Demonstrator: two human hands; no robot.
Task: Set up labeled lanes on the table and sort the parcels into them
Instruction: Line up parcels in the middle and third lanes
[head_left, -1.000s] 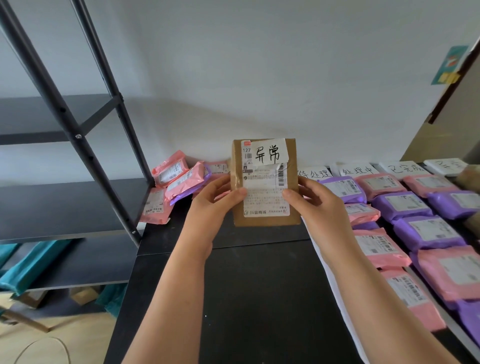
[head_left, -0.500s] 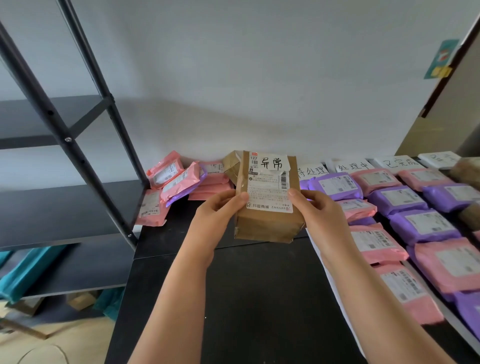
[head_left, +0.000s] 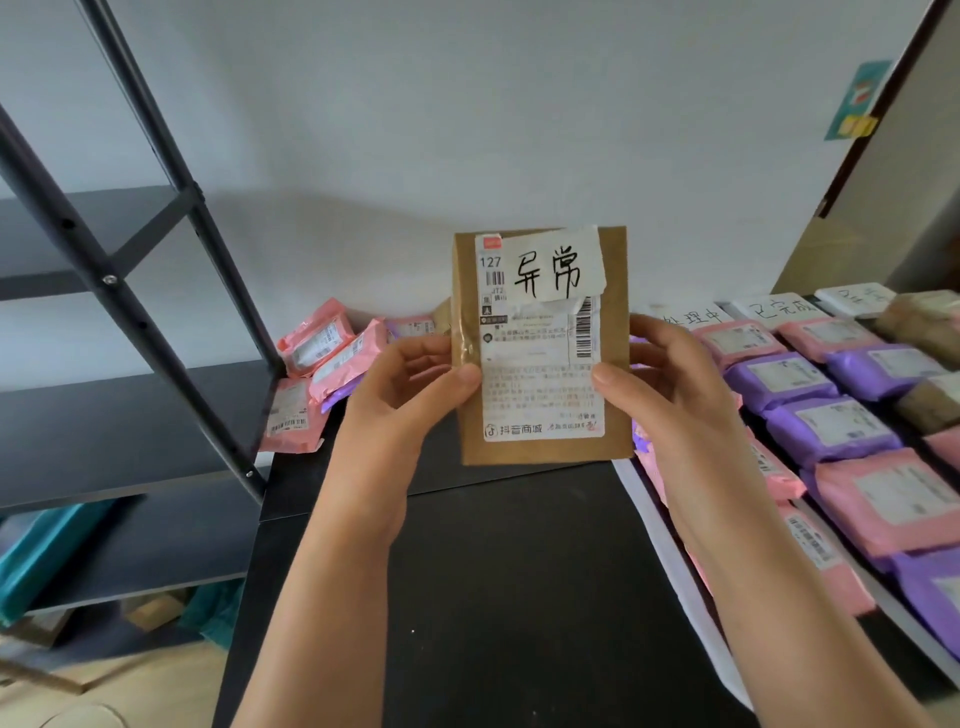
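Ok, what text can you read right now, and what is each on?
"异常": handwritten slip on the brown parcel.
"127", "抖音商城": its shipping label.
"处理中": lane label.
"已完成": next lane label.
Fine print, far-right label: too blurred.

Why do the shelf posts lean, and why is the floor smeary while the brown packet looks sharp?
Head view: the wide lens slants the shelf posts and stretches the edges; the floor at lower left is blurred; the brown packet, pinched by left hand and right hand, sits central, crisp.
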